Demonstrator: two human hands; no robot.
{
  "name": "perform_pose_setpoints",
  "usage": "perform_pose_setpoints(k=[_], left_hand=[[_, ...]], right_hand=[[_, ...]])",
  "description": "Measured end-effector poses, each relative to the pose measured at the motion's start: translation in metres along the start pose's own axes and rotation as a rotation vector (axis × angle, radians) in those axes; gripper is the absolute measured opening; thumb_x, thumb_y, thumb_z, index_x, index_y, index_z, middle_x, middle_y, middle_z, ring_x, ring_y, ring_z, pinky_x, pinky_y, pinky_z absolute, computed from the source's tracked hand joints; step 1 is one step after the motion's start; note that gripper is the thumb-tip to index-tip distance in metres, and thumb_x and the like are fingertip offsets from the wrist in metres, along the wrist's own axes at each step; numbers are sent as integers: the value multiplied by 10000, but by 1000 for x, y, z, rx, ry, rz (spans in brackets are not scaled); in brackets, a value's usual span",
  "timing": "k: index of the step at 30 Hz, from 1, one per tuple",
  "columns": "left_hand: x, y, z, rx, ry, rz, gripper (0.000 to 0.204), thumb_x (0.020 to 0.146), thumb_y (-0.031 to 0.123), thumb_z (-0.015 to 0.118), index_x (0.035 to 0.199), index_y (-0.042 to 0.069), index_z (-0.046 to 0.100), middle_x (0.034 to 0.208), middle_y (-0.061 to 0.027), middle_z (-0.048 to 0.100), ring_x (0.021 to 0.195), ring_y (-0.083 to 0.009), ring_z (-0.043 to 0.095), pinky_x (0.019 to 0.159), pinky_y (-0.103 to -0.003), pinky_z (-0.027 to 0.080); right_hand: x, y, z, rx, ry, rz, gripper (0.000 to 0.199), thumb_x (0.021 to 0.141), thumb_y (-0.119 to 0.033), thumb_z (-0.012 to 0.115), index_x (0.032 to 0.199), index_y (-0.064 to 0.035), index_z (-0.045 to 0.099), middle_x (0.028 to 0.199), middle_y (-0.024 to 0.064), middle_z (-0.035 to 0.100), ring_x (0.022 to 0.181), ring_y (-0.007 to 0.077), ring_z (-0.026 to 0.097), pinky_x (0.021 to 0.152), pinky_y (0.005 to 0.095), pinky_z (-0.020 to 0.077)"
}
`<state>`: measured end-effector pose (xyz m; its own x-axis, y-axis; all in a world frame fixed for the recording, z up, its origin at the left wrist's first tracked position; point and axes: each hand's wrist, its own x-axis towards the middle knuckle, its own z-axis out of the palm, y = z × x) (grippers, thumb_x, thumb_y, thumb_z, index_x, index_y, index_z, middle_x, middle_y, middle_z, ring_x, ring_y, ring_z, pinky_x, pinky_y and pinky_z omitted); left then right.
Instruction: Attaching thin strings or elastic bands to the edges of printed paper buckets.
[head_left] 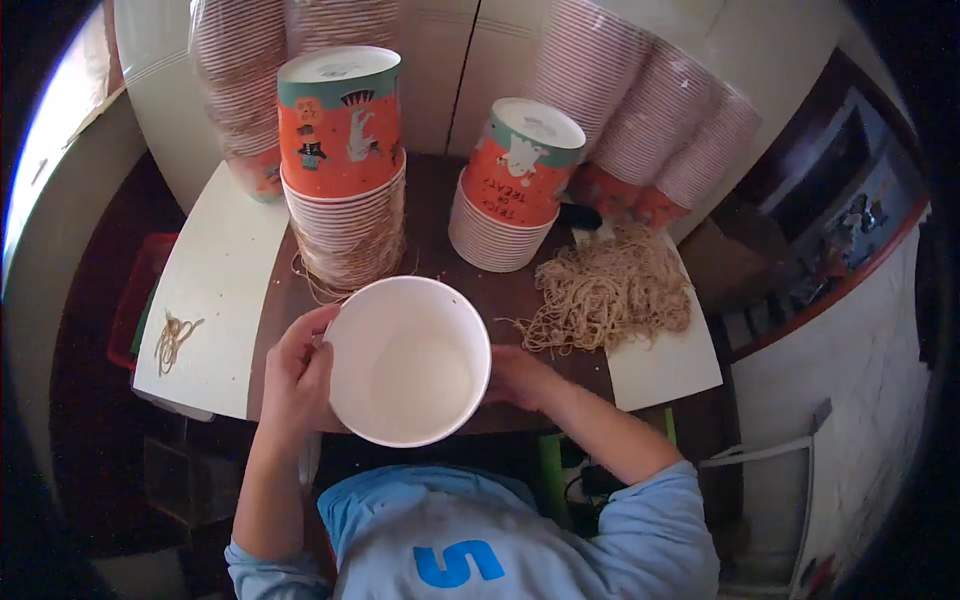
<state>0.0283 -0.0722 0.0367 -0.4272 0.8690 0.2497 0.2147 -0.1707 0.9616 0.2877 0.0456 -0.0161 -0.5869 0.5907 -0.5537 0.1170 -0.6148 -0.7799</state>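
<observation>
A white-lined paper bucket (408, 365) is held over the near edge of the table, its wide mouth turned up toward me. My left hand (300, 362) grips its left side, with the thumb near the rim. On the opposite side my right hand (518, 378) holds the wall, and its fingertips are hidden behind the bucket. Just beyond stands a tall stack of upside-down orange and green paper buckets (342, 140), with loose twine around its lower rims. A shorter stack of like buckets (512, 185) is to its right.
A tangled heap of tan twine (612, 290) lies on the table's right side. One small twine bundle (175, 340) rests on the white left part (215, 290). Plastic-wrapped bucket stacks (240, 90) line the back left, with more wrapped stacks (665, 105) at the back right.
</observation>
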Motion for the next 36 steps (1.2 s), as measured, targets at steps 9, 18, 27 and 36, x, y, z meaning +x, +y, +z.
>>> perform_pose_setpoints(k=[9,18,27,36], left_hand=[[4,15,1,251,-41,-82,383,777,-58,454,1148,-46,550,999,-107,636,871,-134,598,764,-257,482],[-6,58,-4,640,13,-39,229,766,84,624,987,24,620,809,-121,639,629,-232,609,608,-316,495],[33,108,28,58,-338,118,223,886,164,601,995,-27,636,846,-91,637,734,-118,586,647,-248,480],[44,115,42,-103,-547,-96,263,894,215,608,972,-33,645,776,-37,638,699,-80,577,632,-232,479]], right_hand=[[32,-61,-65,-1551,424,-662,214,705,-220,704,855,-76,655,927,124,589,801,309,600,738,408,489],[28,-114,-62,-1175,286,-627,113,734,-159,665,733,-53,626,848,80,650,788,189,623,746,331,493],[-68,-194,29,-547,-267,-771,49,836,-28,570,878,-4,563,870,101,642,720,108,604,670,252,508],[-81,-163,69,-1132,-158,-1003,90,777,-26,647,829,-28,574,669,16,566,614,49,529,544,217,433]])
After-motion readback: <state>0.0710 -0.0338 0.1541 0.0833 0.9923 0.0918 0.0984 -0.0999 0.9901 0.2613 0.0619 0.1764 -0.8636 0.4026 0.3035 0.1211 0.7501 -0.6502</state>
